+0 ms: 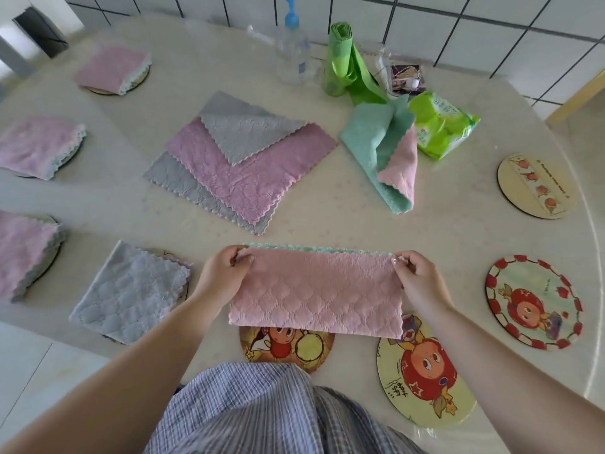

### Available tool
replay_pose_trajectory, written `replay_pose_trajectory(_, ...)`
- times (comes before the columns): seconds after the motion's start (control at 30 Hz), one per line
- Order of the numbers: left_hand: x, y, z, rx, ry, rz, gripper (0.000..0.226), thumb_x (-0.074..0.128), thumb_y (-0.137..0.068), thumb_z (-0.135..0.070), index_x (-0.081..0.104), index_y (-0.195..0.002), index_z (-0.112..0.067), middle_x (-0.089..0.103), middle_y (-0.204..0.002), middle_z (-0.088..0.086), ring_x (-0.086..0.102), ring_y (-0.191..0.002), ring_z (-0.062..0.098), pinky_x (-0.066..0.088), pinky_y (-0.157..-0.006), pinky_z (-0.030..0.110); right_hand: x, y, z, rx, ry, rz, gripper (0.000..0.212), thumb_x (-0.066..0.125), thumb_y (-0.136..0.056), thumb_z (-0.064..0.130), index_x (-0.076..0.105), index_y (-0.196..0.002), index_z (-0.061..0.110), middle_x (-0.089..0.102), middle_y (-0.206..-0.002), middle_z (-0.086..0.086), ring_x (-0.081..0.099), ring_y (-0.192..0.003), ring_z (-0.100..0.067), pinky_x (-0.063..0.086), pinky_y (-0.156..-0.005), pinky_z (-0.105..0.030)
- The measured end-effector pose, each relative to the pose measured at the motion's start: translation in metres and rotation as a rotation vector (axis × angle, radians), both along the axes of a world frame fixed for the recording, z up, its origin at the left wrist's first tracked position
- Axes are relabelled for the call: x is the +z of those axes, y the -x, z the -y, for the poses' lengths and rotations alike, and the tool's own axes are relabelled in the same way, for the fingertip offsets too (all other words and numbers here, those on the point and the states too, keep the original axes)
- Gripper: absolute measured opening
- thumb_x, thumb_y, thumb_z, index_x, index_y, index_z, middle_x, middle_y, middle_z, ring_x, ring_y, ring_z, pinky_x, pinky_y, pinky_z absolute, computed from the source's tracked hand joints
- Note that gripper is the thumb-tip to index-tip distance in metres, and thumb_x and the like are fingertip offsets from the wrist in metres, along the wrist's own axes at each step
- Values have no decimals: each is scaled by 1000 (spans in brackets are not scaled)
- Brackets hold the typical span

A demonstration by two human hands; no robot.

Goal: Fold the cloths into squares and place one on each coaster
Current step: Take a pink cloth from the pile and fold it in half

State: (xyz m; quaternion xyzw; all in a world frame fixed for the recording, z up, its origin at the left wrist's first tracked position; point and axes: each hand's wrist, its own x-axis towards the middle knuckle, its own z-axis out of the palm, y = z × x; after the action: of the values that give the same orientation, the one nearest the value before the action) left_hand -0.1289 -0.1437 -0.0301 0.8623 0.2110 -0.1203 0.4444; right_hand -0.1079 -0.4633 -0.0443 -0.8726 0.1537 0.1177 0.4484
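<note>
**Pink cloth held folded over the near edge of the table**

Eight coasters ring the table (pixel 327 224): four on the left each carry a folded cloth, three pink (pixel 111 68) (pixel 37 145) (pixel 24 250) and one grey (pixel 131 290); four on the right lie bare (pixel 535 186) (pixel 533 303) (pixel 425 368) (pixel 284 347). Three flat cloths (pixel 242 165), grey, pink and grey, are stacked mid-table, and one crumpled green-and-pink cloth (pixel 383 152) lies beside them.

The pink cloth in hand (pixel 316 291) is quilted, folded in half into a long strip with a green scalloped edge showing along the top. It hangs just above the near edge, covering part of two bare coasters. The left hand (pixel 222 270) pinches its top left corner between curled fingers and thumb; the right hand (pixel 415 276) pinches the top right corner likewise.

Toward the far edge stand a clear bottle with a blue pump (pixel 293 50), a green bag roll (pixel 340 60) and a green packet (pixel 442 126).
</note>
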Motion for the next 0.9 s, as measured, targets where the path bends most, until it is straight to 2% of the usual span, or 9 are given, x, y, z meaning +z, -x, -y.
replay_pose_trajectory(0.07,-2,-4,-1,1,-5,-3,14,49,-94,-17,63,-95,-21,65,-85,2,59,-79,25,43,-64,31,-2,-4,-1,10,8,0,13,51,-93,23,63,-90,19,57,-68,7,53,-64,-14,39,-59,-29)
replay_pose_trajectory(0.17,-6,-11,-1,-11,-35,0,17,51,-94,-17,63,-106,-18,61,-84,-6,56,-76,13,43,-63,26,-3,-9,-2,17,18,-6,14,52,-93,26,63,-89,19,56,-65,7,50,-60,-13,37,-55,-27)
replay_pose_trajectory(0.3,-10,-18,-2,-29,-102,7,16,52,-93,-20,62,-105,-17,56,-79,-13,50,-71,2,40,-62,20,-3,-12,-4,7,25,-10,14,51,-93,27,63,-90,19,56,-64,8,50,-59,-11,36,-53,-26)
replay_pose_trajectory(0.6,-13,-24,-3,10,-103,-23,18,52,-93,-22,63,-106,-15,56,-82,-8,50,-74,11,39,-61,26,-2,-16,-9,-26,69,-15,14,51,-93,28,64,-92,22,60,-69,7,52,-60,-12,35,-51,-24)
replay_pose_trajectory(0.73,-14,-26,-1,55,-73,-72,27,52,-93,-25,58,-117,-15,59,-102,3,51,-84,16,38,-70,29,-3,-18,-10,-43,100,-31,17,52,-92,27,65,-100,19,62,-75,8,55,-64,-11,36,-52,-23)
replay_pose_trajectory(0.8,-12,-23,2,86,-76,-44,33,52,-92,-28,51,-124,-20,56,-115,2,50,-93,14,39,-76,28,0,-17,-12,-87,77,-41,19,51,-92,26,62,-106,20,63,-85,9,56,-69,-8,38,-54,-22)
replay_pose_trajectory(0.83,-10,-20,4,89,-113,4,37,53,-91,-29,47,-127,-22,52,-120,0,49,-98,12,38,-81,28,2,-15,-14,-113,59,-37,21,52,-92,24,60,-110,21,62,-93,9,57,-76,-7,40,-58,-21)
replay_pose_trajectory(0.9,-5,-10,10,18,-250,158,41,53,-90,-28,44,-130,-22,44,-128,-4,42,-111,9,35,-93,30,6,-7,-19,-86,101,72,26,54,-91,22,56,-116,21,56,-113,5,57,-99,-12,43,-77,-23)
